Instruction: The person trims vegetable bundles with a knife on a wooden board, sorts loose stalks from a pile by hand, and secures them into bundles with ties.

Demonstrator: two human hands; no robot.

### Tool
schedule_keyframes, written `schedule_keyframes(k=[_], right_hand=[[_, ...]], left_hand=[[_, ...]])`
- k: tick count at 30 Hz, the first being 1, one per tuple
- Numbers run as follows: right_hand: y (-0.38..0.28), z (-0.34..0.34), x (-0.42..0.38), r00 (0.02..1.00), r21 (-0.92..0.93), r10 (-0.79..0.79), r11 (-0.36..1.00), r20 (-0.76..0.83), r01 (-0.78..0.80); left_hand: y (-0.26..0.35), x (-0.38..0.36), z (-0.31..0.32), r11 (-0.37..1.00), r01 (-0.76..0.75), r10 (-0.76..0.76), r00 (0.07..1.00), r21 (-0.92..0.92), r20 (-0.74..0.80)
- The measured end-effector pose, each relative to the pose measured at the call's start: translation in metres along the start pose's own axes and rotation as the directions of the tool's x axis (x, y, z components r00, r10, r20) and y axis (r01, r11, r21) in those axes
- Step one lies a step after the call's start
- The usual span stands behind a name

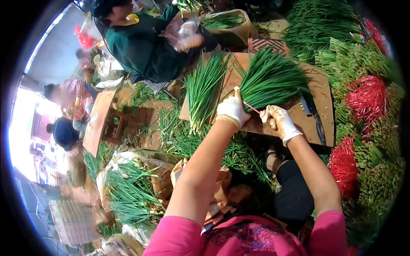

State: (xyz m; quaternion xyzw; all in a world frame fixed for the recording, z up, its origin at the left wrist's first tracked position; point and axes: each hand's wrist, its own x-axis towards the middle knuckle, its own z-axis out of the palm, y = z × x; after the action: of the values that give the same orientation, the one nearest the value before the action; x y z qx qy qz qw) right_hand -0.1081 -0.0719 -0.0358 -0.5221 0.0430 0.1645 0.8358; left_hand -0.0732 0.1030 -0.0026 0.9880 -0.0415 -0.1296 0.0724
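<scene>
On the wooden board (322,89), a large bunch of green stalks (273,79) lies fanned out. My gloved left hand (233,109) is closed around the near end of this bunch, its thumb pointing up. A thin red tie (251,106) stretches from there to my gloved right hand (277,121), whose fingers are pinched on it. A looser bunch (205,91) rests on the board's left side. To the right of the large bunch is a knife (314,117) with a black handle.
A co-worker (141,47) in dark green sits at the upper left. Tied bundles (376,149) and red strips (367,100) are stacked on the right. An open sack of greens (132,190) stands lower left. Other people are near a wooden table (99,121).
</scene>
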Motion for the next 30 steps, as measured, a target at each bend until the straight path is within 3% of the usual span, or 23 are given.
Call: schedule_keyframes(k=[1,2,4,5,6,8,9,12,13,16,17,20,21,24,25,26,27,28,29,30], right_hand=[[-0.004,0.001,0.006,0.994,-0.064,-0.06,0.996,0.096,0.066],[-0.01,-0.002,0.009,0.992,-0.008,-0.004,1.0,0.127,0.005],[-0.025,0.018,0.004,0.991,-0.256,-0.125,0.961,-0.051,0.108],[-0.022,0.02,0.01,0.962,-0.233,-0.272,0.935,0.014,0.268],[-0.018,0.016,0.018,0.92,-0.317,-0.387,0.866,0.064,0.386],[-0.012,0.008,0.034,0.793,-0.45,-0.579,0.667,0.189,0.594],[-0.023,0.011,0.027,0.673,-0.678,-0.646,0.315,0.36,0.664],[-0.02,0.023,0.025,0.81,-0.47,-0.564,0.677,0.163,0.566],[-0.017,0.026,0.026,0.876,-0.157,-0.474,0.862,0.085,0.481],[-0.021,0.028,0.02,0.97,-0.023,-0.243,0.97,-0.031,0.242],[-0.017,0.027,0.019,0.967,0.005,-0.251,0.968,-0.04,0.251],[-0.016,0.036,0.011,0.95,0.001,-0.295,0.955,-0.102,0.297],[-0.017,0.038,0.008,0.963,0.1,-0.242,0.962,-0.119,0.254],[-0.031,0.037,0.016,0.973,-0.113,-0.211,0.973,-0.09,0.2],[-0.033,0.044,0.022,0.952,-0.016,-0.229,0.973,-0.204,0.231],[-0.039,0.045,0.024,0.948,-0.019,-0.216,0.976,-0.234,0.218],[-0.035,0.032,0.036,0.975,0.195,-0.135,0.966,-0.175,0.168],[-0.025,0.016,0.051,0.994,0.39,-0.068,0.916,-0.091,0.098],[-0.018,0.001,0.059,0.994,0.414,-0.073,0.905,-0.076,0.098],[-0.015,-0.012,0.057,0.992,0.446,0.009,0.894,-0.128,0.05]], left_hand=[[-0.003,0.002,-0.001,0.998,0.028,-0.026,0.999,-0.056,0.041],[-0.004,0.002,0.001,1.0,-0.002,0.003,0.999,0.016,-0.054],[0.0,-0.008,-0.005,0.985,-0.041,0.08,0.97,0.17,-0.23],[0.002,-0.012,-0.01,0.986,-0.064,0.097,0.972,0.154,-0.216],[0.005,-0.016,-0.011,0.979,-0.118,0.166,0.932,0.164,-0.322],[0.007,-0.022,-0.02,0.965,-0.237,0.262,0.884,0.111,-0.388],[0.007,-0.02,-0.012,0.93,-0.364,0.313,0.722,0.045,-0.617],[0.003,0.008,0.001,0.768,-0.607,0.309,0.631,-0.205,-0.711],[0.008,0.01,0.002,0.747,-0.635,0.247,0.54,-0.197,-0.805],[-0.001,0.01,0.001,0.773,-0.633,0.364,0.497,-0.042,-0.788],[-0.005,0.012,0.005,0.757,-0.654,0.392,0.452,0.001,-0.801],[-0.023,0.015,0.024,0.833,-0.552,0.384,0.52,0.043,-0.763],[-0.025,0.016,0.023,0.818,-0.575,0.38,0.552,-0.009,-0.742],[-0.022,0.015,0.014,0.851,-0.526,0.386,0.628,-0.002,-0.676],[-0.018,0.003,-0.004,0.877,-0.48,0.416,0.736,0.023,-0.534],[-0.023,0.006,-0.003,0.816,-0.549,0.357,0.725,-0.181,-0.589],[-0.027,0.014,0.001,0.703,-0.608,0.299,0.723,-0.369,-0.622],[-0.032,0.021,0.001,0.456,-0.592,0.27,0.804,-0.665,-0.53],[-0.037,0.028,0.0,0.151,-0.47,0.236,0.871,-0.87,-0.43],[-0.045,0.034,-0.003,0.207,-0.284,0.136,0.956,-0.936,-0.26]])
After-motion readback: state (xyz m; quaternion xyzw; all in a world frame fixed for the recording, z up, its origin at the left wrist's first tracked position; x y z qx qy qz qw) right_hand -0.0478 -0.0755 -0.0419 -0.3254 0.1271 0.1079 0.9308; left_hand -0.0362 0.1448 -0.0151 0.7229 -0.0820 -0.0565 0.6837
